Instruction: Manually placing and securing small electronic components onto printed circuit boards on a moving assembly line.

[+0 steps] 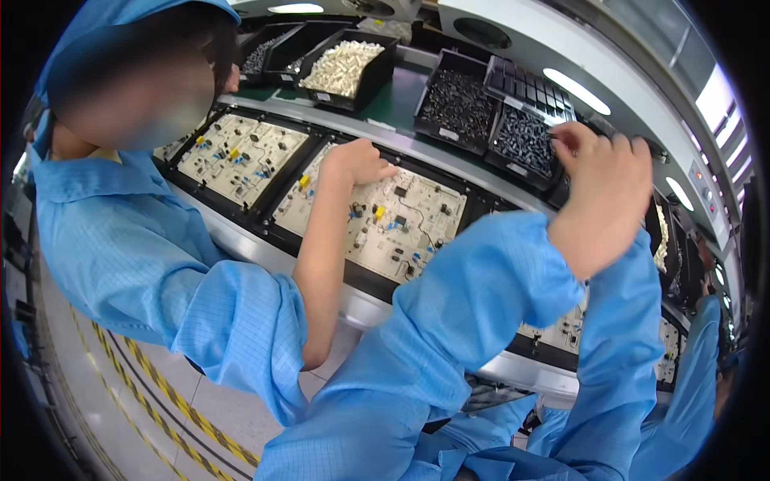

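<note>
My left hand (605, 196) is raised at the right, its wrist coming out of a rolled blue sleeve. Thumb and fingertips press together over a black bin of small dark cylindrical parts (523, 143); whatever they grip is too small to make out. My right forearm (618, 353), in a blue sleeve, runs up behind that hand, which hides the right hand's fingers. Below and to the left lies a pale circuit board (429, 208) in a black frame, carrying yellow, blue and black components. A co-worker's hand (358, 163) rests over its upper part with fingers curled.
Beside the dark parts stands a bin of small black parts (455, 104). A bin of cream-white parts (343, 68) is farther left. Another framed board (241, 159) lies in front of the co-worker (152, 256), close on my left. A lit white shelf (553, 60) overhangs the bins.
</note>
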